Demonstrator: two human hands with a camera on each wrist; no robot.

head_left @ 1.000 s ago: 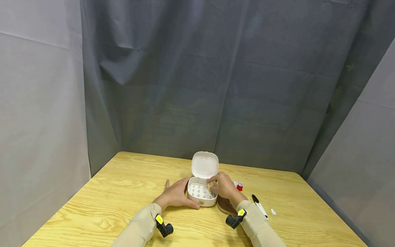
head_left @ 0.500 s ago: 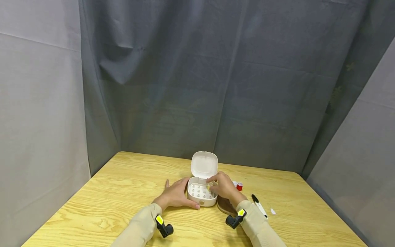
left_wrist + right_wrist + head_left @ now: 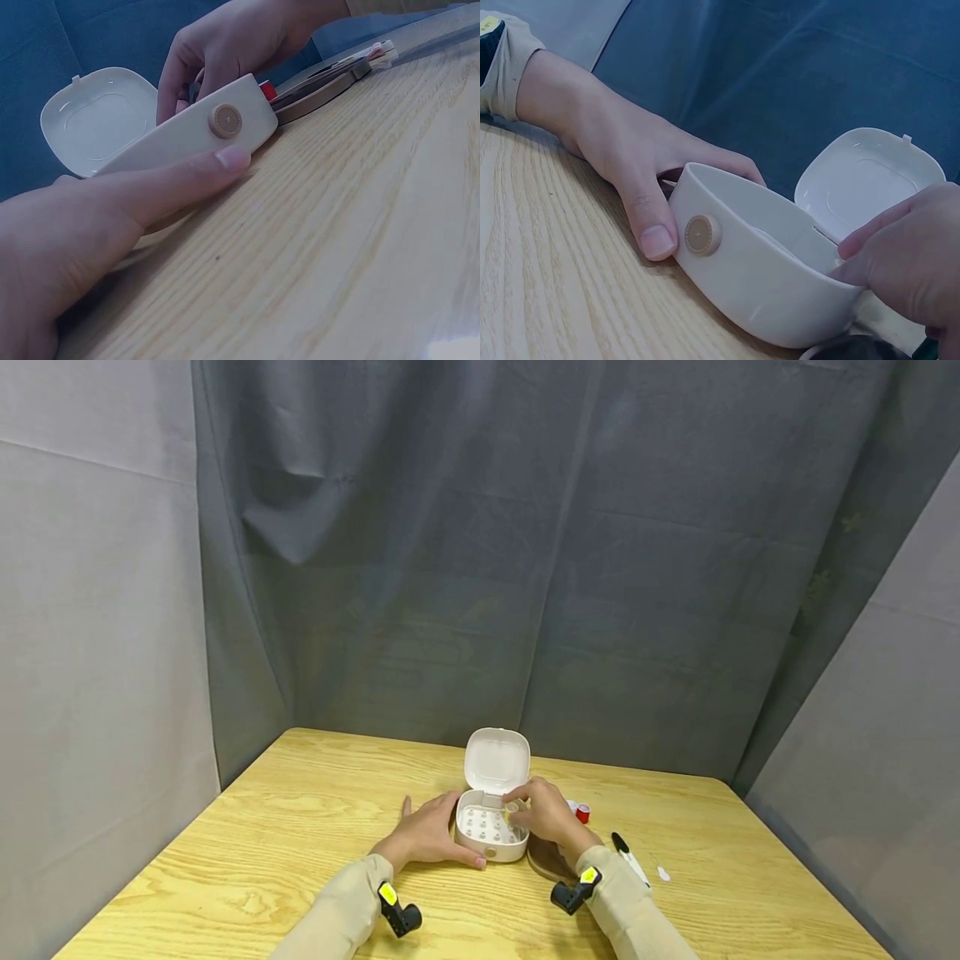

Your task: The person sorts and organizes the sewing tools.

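While left hand point(image 3: 429, 833) steadied white case point(image 3: 491, 836) near table point(image 3: 262, 852) centre, thumb flat on front, right hand point(image 3: 546, 814) pinched small pale piece point(image 3: 513, 808) over far-right peg; best lowered straight, case kept still.

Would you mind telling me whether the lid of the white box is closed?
No, the lid stands open and upright behind the white box on the table.

A black-and-white pen point(image 3: 630, 858) lies on the wooden table point(image 3: 262, 852); a red cap point(image 3: 582, 813) near it; grey curtain point(image 3: 525, 568) behind.
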